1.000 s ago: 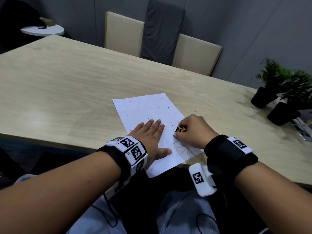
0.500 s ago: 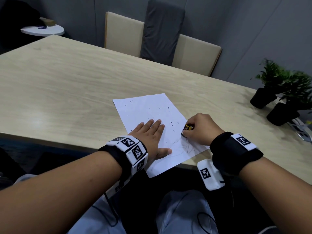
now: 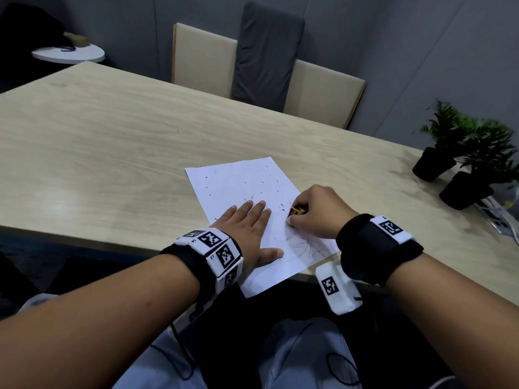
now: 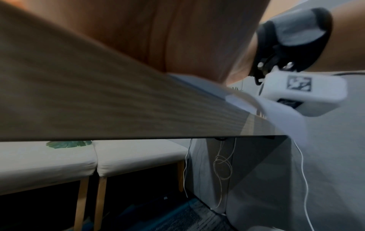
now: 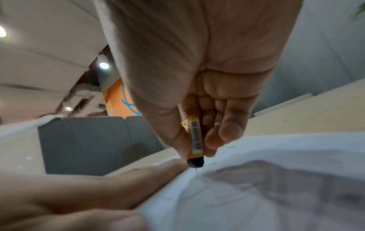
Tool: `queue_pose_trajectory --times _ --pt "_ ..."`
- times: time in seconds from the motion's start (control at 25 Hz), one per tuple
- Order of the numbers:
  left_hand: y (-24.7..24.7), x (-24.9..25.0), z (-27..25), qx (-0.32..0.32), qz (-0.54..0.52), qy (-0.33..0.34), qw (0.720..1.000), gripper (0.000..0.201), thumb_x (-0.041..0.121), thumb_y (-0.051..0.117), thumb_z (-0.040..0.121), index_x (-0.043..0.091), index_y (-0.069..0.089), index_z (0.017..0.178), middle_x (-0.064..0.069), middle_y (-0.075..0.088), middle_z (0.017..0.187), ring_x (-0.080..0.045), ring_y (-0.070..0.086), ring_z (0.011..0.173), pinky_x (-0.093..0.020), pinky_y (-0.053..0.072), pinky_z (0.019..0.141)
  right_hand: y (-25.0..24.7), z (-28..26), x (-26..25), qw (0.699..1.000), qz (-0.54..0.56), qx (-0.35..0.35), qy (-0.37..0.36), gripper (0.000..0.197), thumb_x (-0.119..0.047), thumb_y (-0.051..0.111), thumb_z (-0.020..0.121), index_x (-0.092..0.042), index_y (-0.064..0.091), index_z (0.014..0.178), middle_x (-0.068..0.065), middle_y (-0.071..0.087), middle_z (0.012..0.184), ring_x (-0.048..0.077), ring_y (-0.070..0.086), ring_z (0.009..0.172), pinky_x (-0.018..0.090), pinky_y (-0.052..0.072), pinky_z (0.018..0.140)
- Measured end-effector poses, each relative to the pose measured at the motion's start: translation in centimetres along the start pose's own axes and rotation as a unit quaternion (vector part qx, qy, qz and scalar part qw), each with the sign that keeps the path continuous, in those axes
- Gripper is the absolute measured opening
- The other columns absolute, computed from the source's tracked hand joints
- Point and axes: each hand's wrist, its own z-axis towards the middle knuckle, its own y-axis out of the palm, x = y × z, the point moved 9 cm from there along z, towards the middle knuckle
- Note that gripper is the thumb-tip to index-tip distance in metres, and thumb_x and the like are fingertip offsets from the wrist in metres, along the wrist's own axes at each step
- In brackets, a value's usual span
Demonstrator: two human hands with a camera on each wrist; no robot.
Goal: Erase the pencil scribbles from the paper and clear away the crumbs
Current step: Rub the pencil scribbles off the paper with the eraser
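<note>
Right hand: the right hand pinches a small eraser in a yellow sleeve between thumb and curled fingers, its dark tip pressed down on the paper; the right wrist view shows the same eraser standing nearly upright on the sheet.
Left hand: the left hand lies flat, fingers straight and spread, palm down on the paper just beside the eraser hand, pinning the sheet.
Paper: it lies on the surface under both hands, its near corner hanging past the edge toward the person.
Scribbles: pencil scribbles remain between the two hands and under the right wrist.
Crumbs: dark crumbs lie scattered beyond the fingertips, a few off the sheet.
Handling: the sheet looks thin, light and easy to crease or tear, so it likely needs the flat palm close to the rubbing spot; the eraser seems small and firm, best held low on its sleeve.
Around: two potted plants stand well to the right of the right hand, chairs far beyond; neither looks to be in the way.
Obstruction: the left thumb rests next to the scribbles and may have to shift.
</note>
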Motion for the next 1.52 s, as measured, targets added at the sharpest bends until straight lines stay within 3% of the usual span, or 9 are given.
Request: queue_pose_trajectory --times 0.16,0.28,0.48,0.64,0.76,1.08,1.24,1.4,1.52 --pt "0.0 0.1 0.0 0.000 0.002 0.001 1.000 0.090 0.073 0.024 0.092 0.019 -0.011 0.156 0.004 -0.018 0.162 -0.015 -0.017 0.149 -0.037 -0.007 0.121 1.1 -1.0 -0.9 1.000 -0.010 -0.018 -0.019 0.016 -0.017 0.066 0.078 -0.003 0.066 0.070 0.008 0.059 0.063 0.015 0.046 0.057 0.024 0.034 0.049" --pt "-0.1 0.0 0.0 -0.002 0.000 -0.002 1.000 0.089 0.072 0.024 0.092 0.019 -0.011 0.155 0.004 -0.019 0.162 -0.015 -0.018 0.149 -0.037 -0.008 0.121 -0.3 -0.4 0.8 1.000 -0.018 -0.002 0.022 0.015 -0.017 0.065 0.078 -0.005 0.067 0.069 0.009 0.063 0.067 0.017 0.049 0.060 0.026 0.036 0.051" --pt "0.0 0.0 0.0 -0.005 0.006 -0.003 1.000 0.090 0.072 0.024 0.092 0.019 -0.012 0.155 0.004 -0.019 0.162 -0.015 -0.018 0.149 -0.037 -0.008 0.121 1.2 -1.2 -1.2 0.999 -0.030 -0.019 -0.033 0.017 -0.016 0.063 0.077 0.000 0.068 0.076 0.015 0.066 0.072 0.017 0.048 0.059 0.026 0.036 0.052" --pt "-0.1 0.0 0.0 -0.009 0.002 -0.002 1.000 0.090 0.072 0.025 0.092 0.019 -0.012 0.155 0.004 -0.020 0.162 -0.015 -0.018 0.148 -0.037 -0.008 0.121 -0.2 -0.8 1.5 1.000 -0.025 -0.001 0.017 0.014 -0.016 0.064 0.077 -0.003 0.069 0.076 0.012 0.068 0.075 0.020 0.053 0.063 0.027 0.040 0.054" --pt "-0.1 0.0 0.0 -0.008 0.001 -0.001 1.000 0.089 0.071 0.024 0.093 0.019 -0.012 0.155 0.005 -0.020 0.162 -0.015 -0.018 0.149 -0.037 -0.007 0.121 0.3 -1.0 0.8 1.000 -0.025 -0.005 0.000 0.018 -0.016 0.062 0.077 0.000 0.069 0.080 0.015 0.069 0.078 0.020 0.053 0.064 0.027 0.039 0.055" --pt "0.0 0.0 -0.1 -0.005 0.005 -0.001 1.000 0.090 0.072 0.024 0.092 0.019 -0.011 0.155 0.004 -0.019 0.162 -0.015 -0.017 0.149 -0.037 -0.007 0.121 0.2 -1.5 0.9 1.000 -0.020 0.005 0.014 0.017 -0.015 0.060 0.078 0.000 0.065 0.073 0.014 0.063 0.068 0.020 0.048 0.059 0.028 0.038 0.053" --pt "0.0 0.0 0.0 0.002 0.008 -0.003 1.000 0.091 0.073 0.025 0.092 0.018 -0.011 0.155 0.004 -0.018 0.162 -0.016 -0.016 0.149 -0.037 -0.007 0.120 1.7 -2.4 -1.9 0.999 -0.007 -0.006 -0.036 0.022 -0.014 0.061 0.077 0.003 0.054 0.065 0.010 0.049 0.059 0.017 0.039 0.056 0.030 0.032 0.053" --pt "0.0 0.0 0.1 -0.001 0.004 0.000 1.000 0.090 0.073 0.024 0.092 0.019 -0.011 0.155 0.004 -0.019 0.162 -0.015 -0.017 0.149 -0.037 -0.007 0.120 0.4 -1.7 1.0 1.000 -0.005 0.000 0.009 0.019 -0.016 0.061 0.078 0.002 0.066 0.077 0.018 0.064 0.072 0.018 0.046 0.059 0.028 0.037 0.055" --pt "0.0 -0.1 0.0 0.002 0.004 0.000 1.000 0.091 0.073 0.024 0.092 0.018 -0.011 0.156 0.004 -0.018 0.162 -0.016 -0.017 0.149 -0.037 -0.008 0.120 0.5 -1.7 0.5 1.000 0.000 0.002 0.003 0.020 -0.016 0.061 0.078 0.003 0.064 0.075 0.015 0.057 0.065 0.018 0.043 0.059 0.028 0.034 0.054"
